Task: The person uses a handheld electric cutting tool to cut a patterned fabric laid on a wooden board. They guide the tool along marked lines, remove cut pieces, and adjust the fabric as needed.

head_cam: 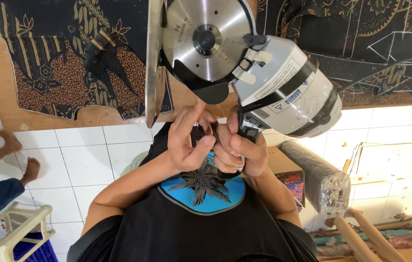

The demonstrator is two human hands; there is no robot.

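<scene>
My right hand (240, 150) grips the round-blade cutter's (259, 63) handle to steady it; my left hand (189, 138), fingers loosely curled, braces alongside.

Grey-and-white rotary fabric cutter (264, 73), round steel blade (206, 39) exposed, tilted above patterned batik cloth (65, 58)

Wooden cutting table (2, 87), edge bare and light brown. Directly on top: dark batik fabric (60, 58) with brown and gold motifs, cut edge just short of the table's rim; more dark fabric with white chalk lines (385, 43) alongside. Polished metal base plate (154, 63) of a round-blade cutting machine (264, 68) resting on the wood beside the cloth.
</scene>
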